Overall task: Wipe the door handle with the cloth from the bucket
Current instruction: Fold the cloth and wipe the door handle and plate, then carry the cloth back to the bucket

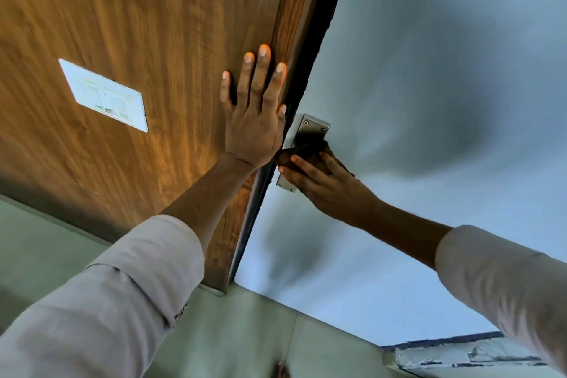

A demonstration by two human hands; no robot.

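Observation:
A steel handle plate (311,126) is screwed to the pale blue-grey door (429,101), close to its edge. A dark brown cloth (306,152) is wrapped over the handle on that plate, so the lever itself is hidden. My right hand (328,186) grips the cloth against the handle. My left hand (254,110) lies flat with fingers spread on the brown wooden panel (138,24), right beside the dark door edge. No bucket is in view.
A white switch plate (106,95) sits on the wooden panel to the left. A black seal strip (316,40) runs between the panel and the door. Grey-green floor (245,341) lies below, with a chipped sill (460,353) at lower right.

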